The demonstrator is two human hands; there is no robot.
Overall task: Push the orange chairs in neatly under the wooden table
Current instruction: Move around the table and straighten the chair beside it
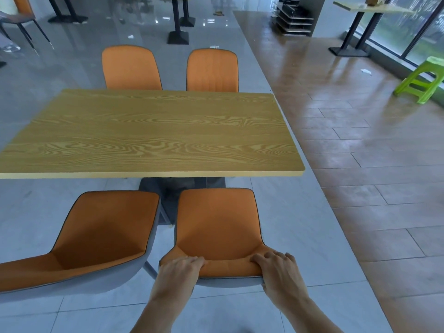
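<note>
On the near side of the bench (153, 131): two orange chairs, both drawn out clear of its edge; right chair (216, 227) square to the bench, left chair (96, 236) beside it, angled; left hand (179, 270) and right hand (280, 267) each folded in a closed grip over the right chair's back rail, fingers curled onto the orange padding; beyond the bench, two far chairs (131, 68) tucked against its far edge; right of the bench, well apart, a green stool (422, 80).

Wooden table (153, 131), two far orange chairs (131, 68) tucked in, two near orange chairs (216, 224) standing clear of its edge
</note>
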